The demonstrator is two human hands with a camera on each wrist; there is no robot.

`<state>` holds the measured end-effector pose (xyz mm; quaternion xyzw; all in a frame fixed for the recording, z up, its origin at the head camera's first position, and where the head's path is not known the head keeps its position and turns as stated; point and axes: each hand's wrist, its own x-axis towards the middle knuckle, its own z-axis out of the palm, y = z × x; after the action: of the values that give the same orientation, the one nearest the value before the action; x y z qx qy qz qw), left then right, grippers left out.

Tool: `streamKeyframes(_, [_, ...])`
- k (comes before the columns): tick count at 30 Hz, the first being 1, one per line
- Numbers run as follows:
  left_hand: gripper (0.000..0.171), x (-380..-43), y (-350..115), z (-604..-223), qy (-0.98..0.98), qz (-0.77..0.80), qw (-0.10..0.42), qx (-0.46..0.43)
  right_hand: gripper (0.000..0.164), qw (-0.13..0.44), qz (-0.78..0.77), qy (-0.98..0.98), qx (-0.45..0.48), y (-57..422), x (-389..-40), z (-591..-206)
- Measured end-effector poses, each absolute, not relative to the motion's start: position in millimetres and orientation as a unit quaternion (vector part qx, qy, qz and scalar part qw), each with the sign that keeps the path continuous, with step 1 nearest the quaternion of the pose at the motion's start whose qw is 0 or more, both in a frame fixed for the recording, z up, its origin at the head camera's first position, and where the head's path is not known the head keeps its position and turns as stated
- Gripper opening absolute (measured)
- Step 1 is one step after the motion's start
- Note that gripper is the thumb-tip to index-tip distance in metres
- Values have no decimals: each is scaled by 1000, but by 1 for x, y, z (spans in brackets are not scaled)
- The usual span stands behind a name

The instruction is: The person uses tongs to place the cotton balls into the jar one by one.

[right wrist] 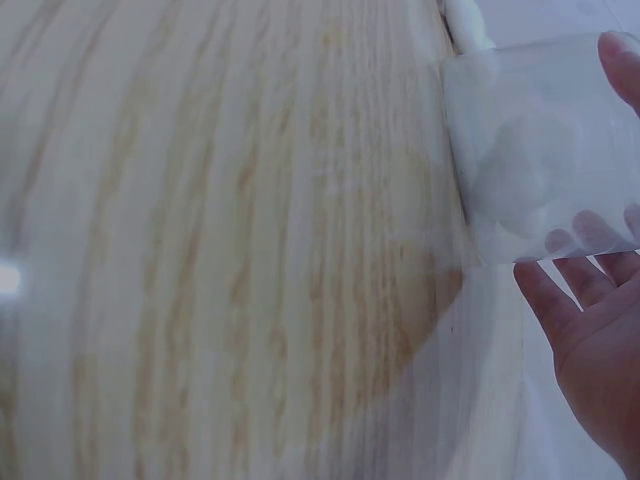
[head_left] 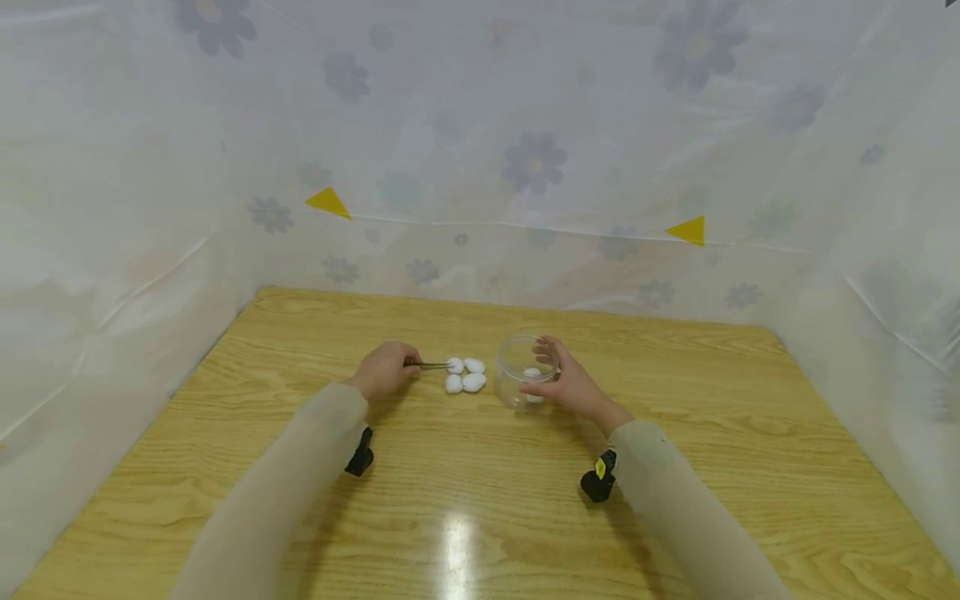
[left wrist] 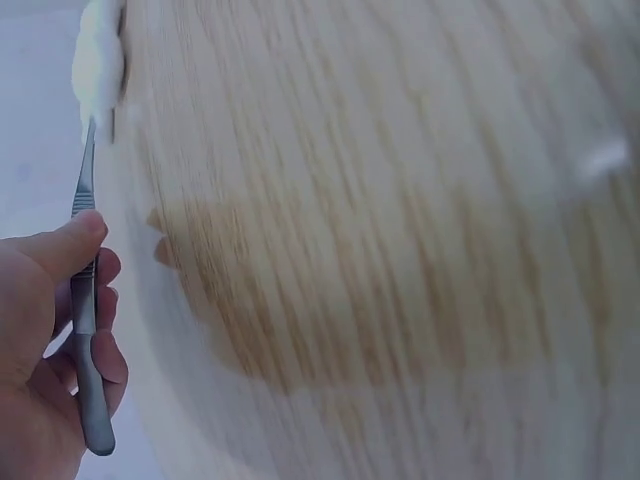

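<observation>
My left hand (head_left: 386, 369) pinches a pair of metal tweezers (left wrist: 95, 400) between thumb and fingers. Their tips reach the nearest of several white cotton balls (head_left: 474, 383) grouped on the table. To the right of that group stands a clear, open-topped jar (head_left: 512, 393). My right hand (head_left: 576, 387) grips the jar from its right side, thumb at the front and fingers round the back. Inside the jar lies some white cotton (right wrist: 525, 170), seen through the wall. In the left wrist view the tweezer tips overlap the cotton.
Both hands work over a wood-grain table (head_left: 480, 467). A pale flowered curtain (head_left: 465, 150) surrounds its back and sides, with two yellow triangles (head_left: 327, 202) on it. A dark camera is strapped at each wrist.
</observation>
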<state>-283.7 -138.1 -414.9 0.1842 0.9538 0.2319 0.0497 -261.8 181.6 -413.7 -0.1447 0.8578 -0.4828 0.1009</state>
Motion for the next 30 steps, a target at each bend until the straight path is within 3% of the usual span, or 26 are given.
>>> streamKeyframes(30, [19,-274,-146,-396,941,297,43,157,88,109,-485,856,-143,182,-262,-413])
